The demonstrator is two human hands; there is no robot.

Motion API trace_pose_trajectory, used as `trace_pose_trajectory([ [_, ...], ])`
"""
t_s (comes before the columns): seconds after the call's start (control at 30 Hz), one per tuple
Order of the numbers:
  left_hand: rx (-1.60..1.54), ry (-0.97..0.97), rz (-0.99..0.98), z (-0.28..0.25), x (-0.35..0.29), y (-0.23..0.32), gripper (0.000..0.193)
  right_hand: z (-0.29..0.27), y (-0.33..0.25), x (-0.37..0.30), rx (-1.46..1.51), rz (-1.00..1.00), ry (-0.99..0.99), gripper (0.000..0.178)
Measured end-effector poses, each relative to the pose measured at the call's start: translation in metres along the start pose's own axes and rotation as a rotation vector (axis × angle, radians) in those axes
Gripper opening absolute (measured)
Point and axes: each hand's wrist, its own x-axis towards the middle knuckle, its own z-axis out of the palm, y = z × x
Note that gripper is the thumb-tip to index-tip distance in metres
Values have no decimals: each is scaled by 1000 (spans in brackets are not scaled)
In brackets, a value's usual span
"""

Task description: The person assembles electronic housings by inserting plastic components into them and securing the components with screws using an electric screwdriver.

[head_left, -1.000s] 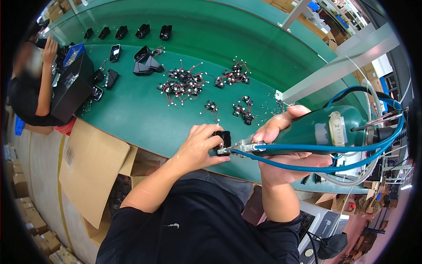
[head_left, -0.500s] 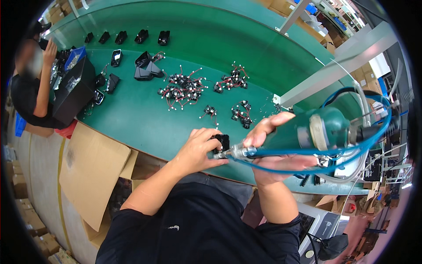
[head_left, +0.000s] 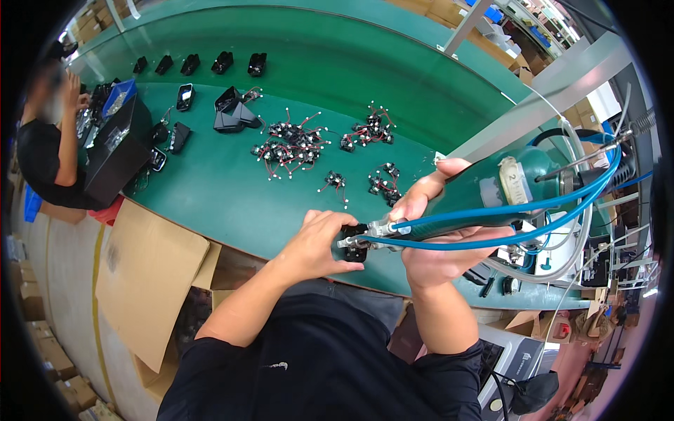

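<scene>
My left hand (head_left: 309, 247) grips a small black plastic housing (head_left: 356, 255) near the front edge of the green bench, thumb and fingers at its ends. In my right hand (head_left: 446, 259) lies a green power screwdriver (head_left: 474, 191) with two blue hoses (head_left: 491, 243), pointed leftward. Its metal nose (head_left: 375, 231) is over the housing; whether the tip touches a screw I cannot tell. Just beyond my hands are small black parts with red wires: a single one (head_left: 335, 182), a small cluster (head_left: 385, 185), another cluster (head_left: 372, 131) and a large pile (head_left: 289, 144).
Several black housings (head_left: 222, 63) stand in a row along the back. Black angular pieces (head_left: 235, 116) lie at the left, near a large black bin (head_left: 116, 151). A co-worker (head_left: 49, 154) is at far left. A metal post (head_left: 526, 116) rises at right; an open cardboard box (head_left: 151, 274) stands below the bench.
The screwdriver has swung slightly, its rear end moving right, and the blue hoses have shifted upward. My left hand's fingers have spread to the ends of the housing, which now shows more.
</scene>
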Motion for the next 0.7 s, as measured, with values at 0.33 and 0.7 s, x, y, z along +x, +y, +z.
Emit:
trace_pose_trajectory([
  [0.33,19,44,50,1,0,-1,79,-7,13,-7,19,20,-20,109],
  [0.7,20,29,34,1,-1,0,82,-8,9,-8,-60,-12,43,108],
])
